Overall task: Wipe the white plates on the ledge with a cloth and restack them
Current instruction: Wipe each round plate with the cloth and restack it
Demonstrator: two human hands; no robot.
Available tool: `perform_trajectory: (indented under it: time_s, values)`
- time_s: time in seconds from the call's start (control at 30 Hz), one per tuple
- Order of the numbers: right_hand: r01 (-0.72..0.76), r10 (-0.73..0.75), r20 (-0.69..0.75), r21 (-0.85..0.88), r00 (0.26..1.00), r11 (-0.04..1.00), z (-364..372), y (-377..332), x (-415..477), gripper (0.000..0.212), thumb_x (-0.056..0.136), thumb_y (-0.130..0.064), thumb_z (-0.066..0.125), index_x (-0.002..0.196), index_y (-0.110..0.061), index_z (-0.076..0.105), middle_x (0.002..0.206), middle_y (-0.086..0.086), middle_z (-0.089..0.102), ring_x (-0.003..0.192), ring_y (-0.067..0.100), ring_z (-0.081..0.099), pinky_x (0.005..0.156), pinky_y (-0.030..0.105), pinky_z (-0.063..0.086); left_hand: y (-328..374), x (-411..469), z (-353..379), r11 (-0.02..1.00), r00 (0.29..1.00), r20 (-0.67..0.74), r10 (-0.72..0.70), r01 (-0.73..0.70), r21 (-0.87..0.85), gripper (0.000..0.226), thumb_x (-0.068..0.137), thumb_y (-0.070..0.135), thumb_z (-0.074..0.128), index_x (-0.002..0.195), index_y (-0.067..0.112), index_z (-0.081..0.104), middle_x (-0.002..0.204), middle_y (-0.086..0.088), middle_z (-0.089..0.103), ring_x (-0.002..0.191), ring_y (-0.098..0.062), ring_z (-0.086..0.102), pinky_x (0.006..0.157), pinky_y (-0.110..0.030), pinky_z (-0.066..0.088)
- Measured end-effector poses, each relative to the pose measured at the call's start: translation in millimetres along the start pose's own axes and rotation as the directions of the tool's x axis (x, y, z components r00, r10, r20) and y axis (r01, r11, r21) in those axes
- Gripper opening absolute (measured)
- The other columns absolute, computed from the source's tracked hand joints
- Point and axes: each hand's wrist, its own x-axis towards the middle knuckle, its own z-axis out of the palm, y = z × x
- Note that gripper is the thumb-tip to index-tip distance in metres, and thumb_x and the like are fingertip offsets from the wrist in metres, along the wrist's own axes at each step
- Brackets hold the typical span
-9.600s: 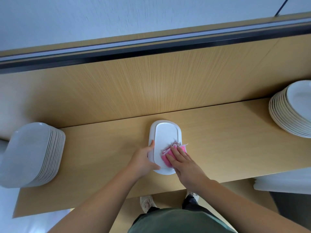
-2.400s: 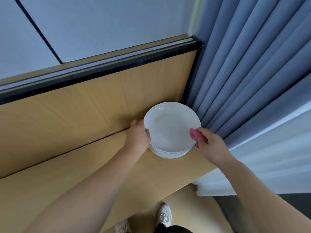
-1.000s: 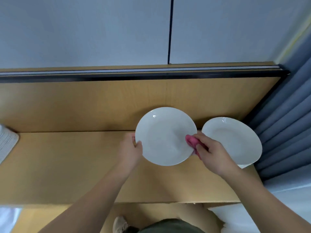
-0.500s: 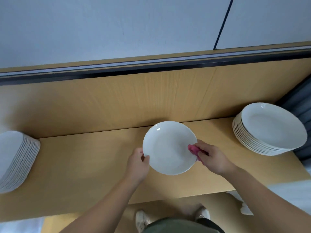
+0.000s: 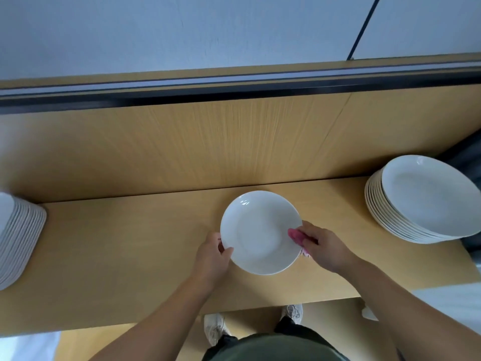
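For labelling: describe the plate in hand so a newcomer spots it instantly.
The long wooden ledge holds a left stack and a right stack of white plates at its ends. Near the middle is one round white plate, its left rim held by the left hand, its right rim by the right hand with a pink cloth. It is the only plate outside a stack.

Round white plate [image 5: 260, 230]: shallow, glossy, face up, at mid-ledge [image 5: 130, 256]. The left hand [image 5: 212, 254] grips its left rim and the right hand [image 5: 325, 247] its right rim. Resting on the wood or held just above it: cannot tell.

Pink cloth [image 5: 295, 235]: bunched, pinched by the right hand against the plate's right rim, with a frayed bit showing below the rim.

Right stack [image 5: 426, 199]: like round plates, at the ledge's right end, well apart.

Left stack [image 5: 18, 241]: white plates, cut off by the frame edge.
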Motion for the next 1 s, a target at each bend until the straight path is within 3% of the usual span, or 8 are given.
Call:
perform_trajectory:
  time_s: [0.17, 0.27, 0.33, 0.43, 0.6, 0.73, 0.87, 1.0]
  values:
    - [0.028, -0.023, 0.032, -0.161, 0.999, 0.987, -11.9, -4.7, 7.2, 0.031, 0.101, -0.039, 0.047, 0.071, -0.037, 0.055, 0.071, -0.013, 0.056, 0.072, 0.009, 0.054, 0.072, 0.027, 0.044, -0.8, 5.4, -4.9, 1.0, 1.0, -0.01, 0.017, -0.016, 0.023, 0.035, 0.087, 0.025, 0.068, 0.118, 0.014, 0.056, 0.104, 0.004, 0.066, 0.095, -0.015, 0.061, 0.083, -0.033, 0.051]
    - [0.117, -0.123, -0.013, -0.247, 0.992, 0.962, -20.1, -16.7, 15.6, 0.03, 0.101, -0.038, 0.045, 0.075, -0.031, 0.057, 0.078, -0.008, 0.056, 0.08, 0.009, 0.054, 0.076, 0.034, 0.046, -2.0, 8.4, -10.8, 0.998, 0.999, -0.019, 0.042, -0.041, 0.039, 0.041, 0.086, 0.026, 0.068, 0.123, 0.014, 0.054, 0.111, 0.002, 0.066, 0.1, -0.018, 0.061, 0.086, -0.033, 0.05]
    - [0.162, -0.183, -0.046, -0.286, 0.982, 0.944, -21.6, -29.3, 23.3, 0.025, 0.102, -0.035, 0.045, 0.092, -0.026, 0.066, 0.098, -0.008, 0.06, 0.095, 0.008, 0.055, 0.085, 0.035, 0.048, -1.3, 9.5, -15.5, 0.994, 0.996, -0.007, 0.088, -0.087, 0.064, 0.045, 0.087, 0.026, 0.066, 0.129, 0.017, 0.052, 0.118, 0.004, 0.064, 0.104, -0.017, 0.059, 0.087, -0.032, 0.05]
    - [0.185, -0.223, -0.078, -0.338, 0.972, 0.923, -11.8, -47.2, 39.9, 0.028, 0.101, -0.025, 0.045, 0.122, -0.028, 0.063, 0.134, 0.0, 0.051, 0.127, 0.014, 0.046, 0.096, 0.035, 0.046, 1.1, 9.9, -21.0, 0.978, 0.982, 0.06, 0.176, -0.182, 0.102, 0.051, 0.088, 0.025, 0.063, 0.136, 0.025, 0.048, 0.122, 0.01, 0.061, 0.104, -0.014, 0.057, 0.085, -0.027, 0.048]
    - [0.303, -0.375, -0.093, -0.429, 0.922, 0.851, 29.8, -69.5, 70.3, 0.033, 0.101, -0.025, 0.048, 0.132, -0.02, 0.058, 0.132, 0.008, 0.049, 0.107, 0.025, 0.057, 0.084, 0.026, 0.044, -0.9, 13.5, -25.4, 0.957, 0.973, 0.172, 0.155, -0.191, 0.216, 0.074, 0.086, 0.031, 0.064, 0.15, 0.021, 0.03, 0.138, 0.004, 0.049, 0.119, -0.02, 0.051, 0.097, -0.03, 0.044]
    - [0.271, -0.247, 0.125, -0.606, 0.961, 0.748, 68.3, -45.8, 86.5, 0.049, 0.097, -0.02, 0.047, 0.145, -0.013, 0.039, 0.15, 0.013, 0.029, 0.13, 0.037, 0.04, 0.103, 0.045, 0.041, -3.6, 17.7, -29.0, 0.958, 0.961, 0.211, 0.179, -0.219, 0.186, 0.075, 0.082, 0.032, 0.066, 0.149, 0.027, 0.032, 0.135, 0.003, 0.051, 0.119, -0.017, 0.049, 0.095, -0.027, 0.042]
    - [0.207, -0.144, 0.149, -0.627, 0.978, 0.751, 81.1, -40.3, 82.6, 0.059, 0.103, -0.023, 0.035, 0.155, -0.013, 0.011, 0.162, 0.014, -0.003, 0.149, 0.035, 0.004, 0.12, 0.047, 0.014, -0.5, 23.0, -32.8, 0.962, 0.946, 0.246, 0.21, -0.245, 0.12, 0.079, 0.08, 0.026, 0.071, 0.148, 0.033, 0.032, 0.126, 0.004, 0.055, 0.114, -0.017, 0.05, 0.083, -0.022, 0.039]
    - [0.222, -0.16, 0.153, -0.658, 0.975, 0.72, 87.7, -41.7, 81.9, 0.062, 0.104, -0.025, 0.031, 0.155, -0.012, -0.002, 0.162, 0.012, -0.01, 0.15, 0.027, -0.011, 0.121, 0.045, 0.004, -1.9, 29.8, -34.2, 0.975, 0.944, 0.291, 0.155, -0.194, 0.11, 0.09, 0.077, 0.026, 0.077, 0.152, 0.021, 0.026, 0.137, -0.004, 0.051, 0.126, -0.022, 0.046, 0.104, -0.031, 0.04]
